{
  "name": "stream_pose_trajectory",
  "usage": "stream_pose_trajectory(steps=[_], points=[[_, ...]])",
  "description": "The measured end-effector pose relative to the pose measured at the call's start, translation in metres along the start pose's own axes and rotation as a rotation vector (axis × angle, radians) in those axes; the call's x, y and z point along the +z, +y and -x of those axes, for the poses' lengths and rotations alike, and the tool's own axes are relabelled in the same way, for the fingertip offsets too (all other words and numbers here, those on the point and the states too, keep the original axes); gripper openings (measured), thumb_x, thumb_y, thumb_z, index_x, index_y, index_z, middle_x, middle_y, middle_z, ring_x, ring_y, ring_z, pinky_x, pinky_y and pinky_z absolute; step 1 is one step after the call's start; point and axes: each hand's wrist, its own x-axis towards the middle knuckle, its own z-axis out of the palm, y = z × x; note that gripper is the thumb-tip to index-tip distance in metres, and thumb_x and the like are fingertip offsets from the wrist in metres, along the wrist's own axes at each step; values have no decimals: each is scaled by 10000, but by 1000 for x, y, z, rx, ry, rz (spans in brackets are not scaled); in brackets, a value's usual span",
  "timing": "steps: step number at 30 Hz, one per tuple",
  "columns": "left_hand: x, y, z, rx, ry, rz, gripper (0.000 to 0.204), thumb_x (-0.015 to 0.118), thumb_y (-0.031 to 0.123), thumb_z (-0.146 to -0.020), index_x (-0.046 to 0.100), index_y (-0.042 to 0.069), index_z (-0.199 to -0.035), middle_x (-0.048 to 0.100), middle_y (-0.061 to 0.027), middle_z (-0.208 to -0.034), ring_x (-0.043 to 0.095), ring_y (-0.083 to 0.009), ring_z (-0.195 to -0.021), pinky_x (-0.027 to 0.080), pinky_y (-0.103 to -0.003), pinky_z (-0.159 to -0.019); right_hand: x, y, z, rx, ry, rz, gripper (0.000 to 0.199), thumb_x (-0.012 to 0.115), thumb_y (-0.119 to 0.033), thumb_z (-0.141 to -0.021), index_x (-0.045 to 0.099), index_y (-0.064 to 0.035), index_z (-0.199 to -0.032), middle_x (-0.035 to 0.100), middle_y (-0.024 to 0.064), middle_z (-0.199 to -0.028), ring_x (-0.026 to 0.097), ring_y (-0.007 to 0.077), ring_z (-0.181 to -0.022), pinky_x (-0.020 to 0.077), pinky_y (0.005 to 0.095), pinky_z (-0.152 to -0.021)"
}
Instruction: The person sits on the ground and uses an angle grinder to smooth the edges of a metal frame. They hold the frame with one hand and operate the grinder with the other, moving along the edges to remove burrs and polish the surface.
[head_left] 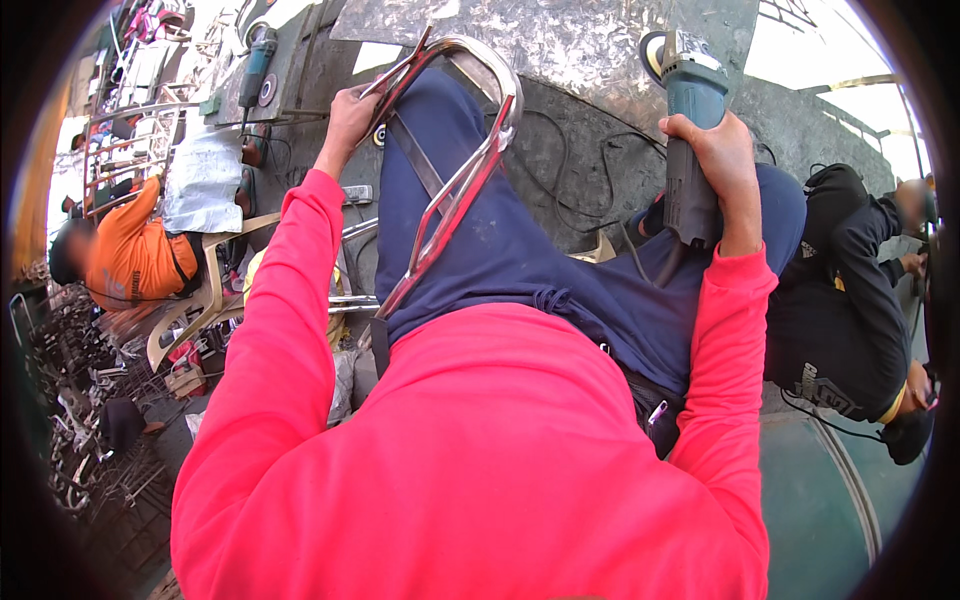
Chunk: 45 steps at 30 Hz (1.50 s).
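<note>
On the person's lap, across the dark blue trousers (520, 250), lies a bent frame of shiny metal tube (455, 190), its curved end pointing away from them and its flat straps running back toward the waist. The left hand (348, 118) is closed round the far left side of the frame, fingers wrapped about the tube near the bend, so it is held firmly there. The right hand (722, 160) grips the body of a blue-grey angle grinder (690, 130), fist fully closed about it, the disc end pointing away (its cable trails down by the right thigh). The grinder is well apart from the frame, off to the right of it, over the right knee. Both arms wear bright pink-red sleeves (290, 300).

A dull, mottled metal sheet (560, 50) lies on the ground beyond the knees. Another grinder (258, 65) rests on the ground at the far left. To the left a person in an orange shirt (130, 255) sits by a pale plastic chair (200, 300). To the right a person in black clothes (850, 300) crouches close by.
</note>
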Motion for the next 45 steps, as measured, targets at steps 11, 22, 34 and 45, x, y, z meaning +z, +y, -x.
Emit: stream_pose_trajectory(steps=[11, 22, 34, 45], points=[[-22, 51, 17, 48, -220, -455, 618, 748, 574, -867, 735, -43, -904, 688, -170, -721, 694, -295, -695, 527, -413, -703, -5, -2, 7, 12, 1, -80, 556, 871, -375, -660, 718, 59, -973, 744, 168, -858, 722, 254, -762, 562, 367, -732], [-15, 74, -1, 203, -53, -575, 540, 774, 476, -893, 722, -16, -676, 613, -81, -502, 644, -185, -461, 507, -372, -528, -2, -7, 12, -16, 22, -152, 506, 875, -305, -669, 713, 40, -1001, 750, 157, -895, 723, 232, -789, 561, 358, -742], [50, 180, -79, 463, -49, -590, 389, 753, 326, -881, 748, -61, -851, 680, -312, -806, 685, -492, -833, 543, -519, -780, -22, 4, 13, 101, 53, -239, 465, 870, -267, -681, 711, 36, -996, 742, 125, -879, 704, 211, -763, 554, 353, -725], [80, 206, -116, 613, -235, -457, 356, 768, 296, -826, 777, -42, -938, 707, -291, -834, 718, -441, -834, 563, -467, -793, -17, 7, 11, 116, 23, -258, 482, 867, -272, -683, 709, 45, -1010, 745, 131, -886, 708, 216, -776, 555, 354, -739]])
